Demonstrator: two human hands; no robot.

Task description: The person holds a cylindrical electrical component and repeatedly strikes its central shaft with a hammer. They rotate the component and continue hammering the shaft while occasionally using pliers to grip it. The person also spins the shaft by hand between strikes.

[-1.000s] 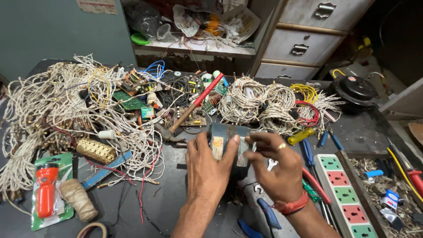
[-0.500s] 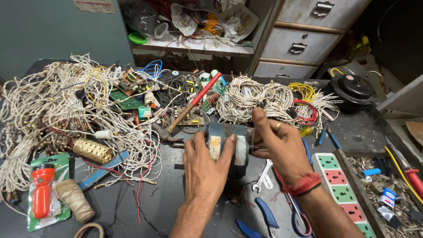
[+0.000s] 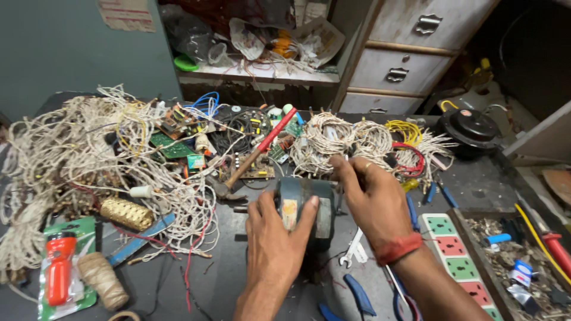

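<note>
Cream-white wire lies heaped (image 3: 65, 160) across the left of the dark tabletop (image 3: 226, 279), with an orange torch in its green pack (image 3: 59, 276) and a ball of twine (image 3: 102, 279) at the near edge. Just right of centre lies a grey-blue electric motor (image 3: 306, 211), on its side, its long axis running left to right and its shaft end toward the right. The left hand (image 3: 276, 241) clasps its near face, fingers spread over the casing. The right hand (image 3: 375, 199) reaches over the far right end, fingers pinched at something hidden there. It looks like steadying while that end is worked; next would call for a firm hold.
</note>
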